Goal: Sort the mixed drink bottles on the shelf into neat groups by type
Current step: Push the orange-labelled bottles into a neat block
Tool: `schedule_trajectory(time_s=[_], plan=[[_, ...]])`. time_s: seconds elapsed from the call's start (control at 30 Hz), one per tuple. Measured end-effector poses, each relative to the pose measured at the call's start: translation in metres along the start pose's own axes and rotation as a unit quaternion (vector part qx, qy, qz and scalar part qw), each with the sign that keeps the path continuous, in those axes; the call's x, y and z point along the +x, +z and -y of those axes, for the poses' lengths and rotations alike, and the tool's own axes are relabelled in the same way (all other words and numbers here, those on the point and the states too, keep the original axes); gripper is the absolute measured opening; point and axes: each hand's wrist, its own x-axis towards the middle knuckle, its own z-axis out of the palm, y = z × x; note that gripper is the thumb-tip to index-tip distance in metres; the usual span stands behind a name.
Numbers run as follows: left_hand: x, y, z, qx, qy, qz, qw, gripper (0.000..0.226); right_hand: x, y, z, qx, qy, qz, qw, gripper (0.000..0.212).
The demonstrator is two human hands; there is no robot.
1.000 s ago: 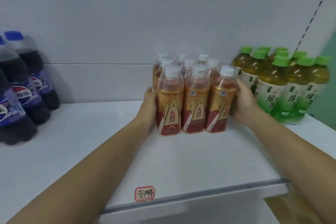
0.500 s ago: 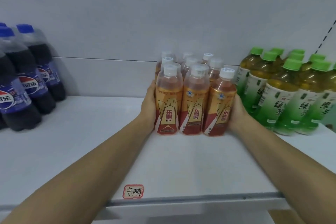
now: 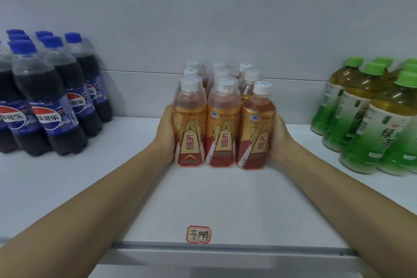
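I'm looking down at a white shelf (image 3: 221, 205) with a grey strip along its front lip and a plain white wall (image 3: 203, 18) behind it, a seam running across just above the bottle tops. A small red-bordered handwritten label (image 3: 198, 234) is stuck near the front edge, in line with the middle group.

In the centre stands a tight block of orange bottles (image 3: 223, 119) with white caps, three across and three deep, upright on the shelf. My left hand (image 3: 166, 133) presses flat against the left side of the block and my right hand (image 3: 279, 136) against the right side; the palms are against the bottles, but the fingers run back out of sight, so I cannot tell how far they curl round.

To the left, well apart, is a cluster of cola bottles (image 3: 52, 97) with blue caps. To the right, also apart, are the green tea bottles (image 3: 372, 119) with green caps.

Compared with a second ago, the orange block sits more squarely in the middle of my view and above the label, with a wider gap between it and the green tea bottles. More of the cola bottles are now in view. Both hands stay on the block's sides.
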Motion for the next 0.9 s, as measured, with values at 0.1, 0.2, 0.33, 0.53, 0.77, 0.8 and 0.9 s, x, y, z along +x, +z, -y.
schedule_trajectory(time_s=[0.1, 0.2, 0.33, 0.53, 0.77, 0.8, 0.9], plan=[[0.000, -0.018, -0.010, -0.009, 0.013, -0.007, 1.000, 0.054, 0.013, 0.012, -0.013, -0.006, -0.003, -0.006, 1.000, 0.054], [0.000, -0.029, -0.014, 0.008, 0.020, -0.010, 1.000, 0.051, 0.018, 0.017, -0.019, -0.001, -0.002, -0.018, 1.000, 0.054], [0.002, -0.033, -0.012, 0.021, 0.010, -0.009, 1.000, 0.048, 0.021, 0.016, -0.021, 0.013, -0.030, -0.037, 0.999, 0.057], [0.009, -0.043, -0.012, 0.024, 0.002, -0.022, 0.999, 0.048, 0.020, 0.021, -0.026, 0.032, -0.065, -0.054, 0.996, 0.064], [0.010, -0.041, -0.012, 0.003, 0.013, -0.015, 1.000, 0.046, 0.021, 0.020, -0.028, 0.024, -0.092, -0.087, 0.992, 0.072], [0.008, -0.039, -0.013, -0.004, 0.019, -0.009, 1.000, 0.045, 0.021, 0.020, -0.028, 0.023, -0.095, -0.090, 0.991, 0.073], [0.003, -0.032, -0.016, -0.007, 0.030, -0.001, 1.000, 0.049, 0.015, 0.022, -0.027, 0.011, -0.103, -0.089, 0.991, 0.075]])
